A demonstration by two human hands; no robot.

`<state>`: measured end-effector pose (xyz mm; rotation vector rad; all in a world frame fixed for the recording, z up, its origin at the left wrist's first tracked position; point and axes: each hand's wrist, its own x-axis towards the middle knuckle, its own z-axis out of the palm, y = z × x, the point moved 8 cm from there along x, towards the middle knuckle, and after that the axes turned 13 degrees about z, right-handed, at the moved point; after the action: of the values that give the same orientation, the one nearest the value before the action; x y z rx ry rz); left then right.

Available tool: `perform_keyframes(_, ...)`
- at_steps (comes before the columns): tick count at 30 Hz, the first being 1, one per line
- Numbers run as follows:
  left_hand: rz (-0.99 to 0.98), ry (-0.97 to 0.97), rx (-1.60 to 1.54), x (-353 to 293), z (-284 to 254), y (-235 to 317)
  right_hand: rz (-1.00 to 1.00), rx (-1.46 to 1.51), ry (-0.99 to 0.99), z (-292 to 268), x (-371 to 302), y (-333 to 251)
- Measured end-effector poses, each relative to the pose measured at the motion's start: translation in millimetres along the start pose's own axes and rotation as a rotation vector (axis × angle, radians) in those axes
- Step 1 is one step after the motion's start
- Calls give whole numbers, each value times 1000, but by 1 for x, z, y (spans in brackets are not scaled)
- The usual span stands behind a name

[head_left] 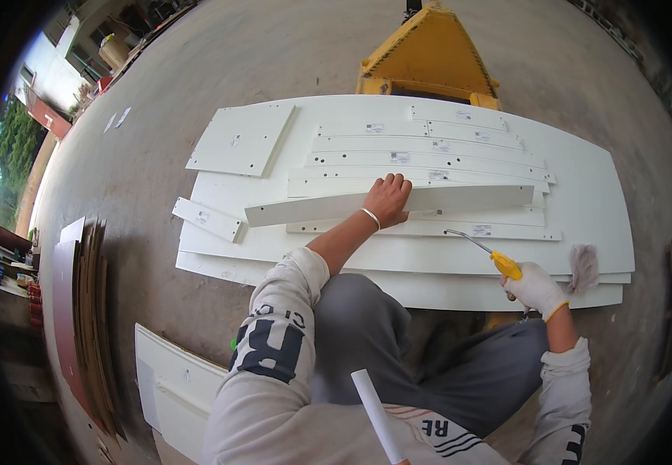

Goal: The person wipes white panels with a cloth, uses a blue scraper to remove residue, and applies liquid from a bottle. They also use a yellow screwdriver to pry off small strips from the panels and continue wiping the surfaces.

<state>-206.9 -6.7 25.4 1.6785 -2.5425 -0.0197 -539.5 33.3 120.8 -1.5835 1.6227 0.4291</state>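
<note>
My left hand (388,198), bare with a bracelet at the wrist, grips a long white board (460,198) standing on its edge atop a stack of white panels (584,209). My right hand (536,287) wears a white glove and holds a screwdriver (491,253) with a yellow handle, its metal shaft pointing up-left toward the boards. Several narrow white slats (429,161) with small stickers lie flat behind the upright board. I crouch at the near edge of the stack in grey trousers.
A yellow pallet truck (429,54) stands behind the stack. A square white panel (241,139) and a short white piece (207,219) lie at the left. Brown boards (88,310) lean at far left, another white panel (177,384) lies near my left knee, a grey rag (584,267) at right.
</note>
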Motion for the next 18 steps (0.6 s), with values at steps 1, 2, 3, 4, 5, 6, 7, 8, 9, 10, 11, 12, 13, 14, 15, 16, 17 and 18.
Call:
perform_keyframes(1,-56,-7,-47,-6,8,-5,-11,-9,-8,3,0,-4)
perform_keyframes(2,-114,-13,-94,-15,15,-12,7,-8,-22,7,-2,-7)
perform_keyframes(3,-83,-37,-171,-23,22,-17,24,-9,-36,10,-5,-12)
perform_keyframes(4,-81,-7,-191,-26,24,-10,53,-20,-38,9,-6,-12)
perform_keyframes(5,-75,32,-207,-24,20,-1,37,-25,-24,5,-5,-11)
perform_keyframes(6,-69,71,-221,-22,16,9,20,-30,-10,1,-3,-4)
perform_keyframes(7,-40,116,-246,-25,15,19,1,-30,-4,1,-1,-3)
perform_keyframes(8,-18,117,-286,-28,18,30,24,3,6,1,0,-3)
perform_keyframes(9,32,111,-293,-28,25,45,47,36,18,-1,-1,-4)
perform_keyframes(10,78,115,-293,-30,30,60,61,66,31,-5,-2,-9)
perform_keyframes(11,108,115,-277,-30,36,75,73,30,7,-3,-4,-17)
perform_keyframes(12,126,118,-288,-30,41,89,41,-22,-25,3,-9,-32)
perform_keyframes(13,161,158,-293,-28,41,103,15,-70,-55,11,-16,-45)
perform_keyframes(14,200,201,-295,-25,38,115,-11,-115,-81,19,-22,-56)
perform_keyframes(15,194,186,-288,-19,39,120,-33,-154,-111,26,-23,-62)
perform_keyframes(16,190,168,-280,-15,41,125,-52,-199,-83,29,-25,-69)
perform_keyframes(17,186,149,-273,-12,42,130,-71,-242,-56,32,-27,-77)
perform_keyframes(18,160,127,-248,-10,44,133,-90,-285,-28,33,-27,-82)
